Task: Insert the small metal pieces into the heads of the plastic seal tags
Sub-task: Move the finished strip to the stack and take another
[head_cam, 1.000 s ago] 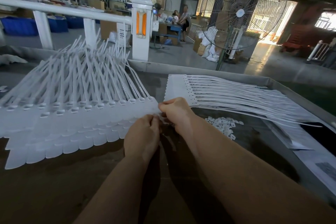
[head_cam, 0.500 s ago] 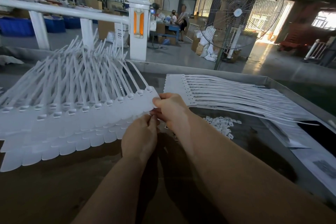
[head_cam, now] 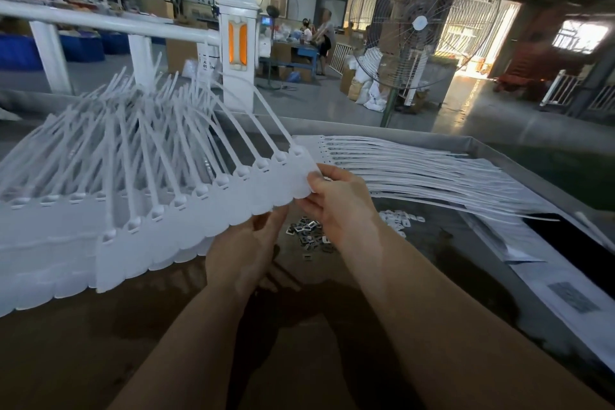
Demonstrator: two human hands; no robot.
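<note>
Head view: both hands, left hand [head_cam: 244, 253] and right hand [head_cam: 336, 200], pinch the fanned seal tags [head_cam: 206, 210].

Seal tags [head_cam: 206, 210]: uniform white, heads and straps alike. Second batch of tags [head_cam: 416, 176]: white. Metal pieces [head_cam: 307, 233]: dark grey with silvery glints. Small plastic parts [head_cam: 401, 220]: white. Worktop [head_cam: 100, 343]: dark brown with darker blotches; rim grey. Post [head_cam: 238, 43]: white with orange panels. Fan guard [head_cam: 422, 17]: pale grey wire.
</note>
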